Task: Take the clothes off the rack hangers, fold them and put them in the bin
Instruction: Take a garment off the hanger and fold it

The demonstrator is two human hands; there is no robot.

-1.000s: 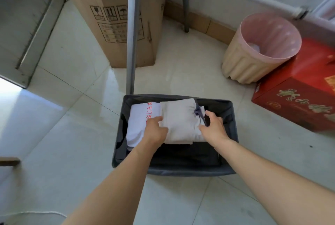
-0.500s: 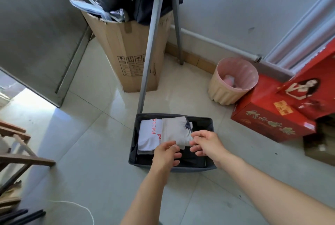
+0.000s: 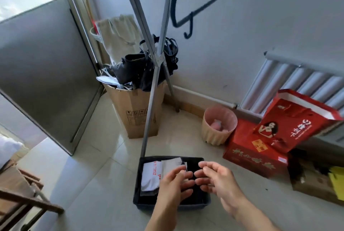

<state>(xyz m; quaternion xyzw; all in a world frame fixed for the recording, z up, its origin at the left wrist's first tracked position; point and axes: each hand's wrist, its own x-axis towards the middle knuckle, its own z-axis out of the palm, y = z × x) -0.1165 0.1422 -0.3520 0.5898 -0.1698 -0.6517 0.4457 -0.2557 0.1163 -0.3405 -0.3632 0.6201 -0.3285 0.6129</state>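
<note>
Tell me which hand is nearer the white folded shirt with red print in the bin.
Left. The left hand hangs just beside the white shirt, over the bin; the right hand is farther right, over the bin's dark part.

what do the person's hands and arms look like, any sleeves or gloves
The left hand and right hand are bare: no gloves, and no rings, watch or bands that show. The left forearm and right forearm are bare too, with no sleeve in view.
</note>
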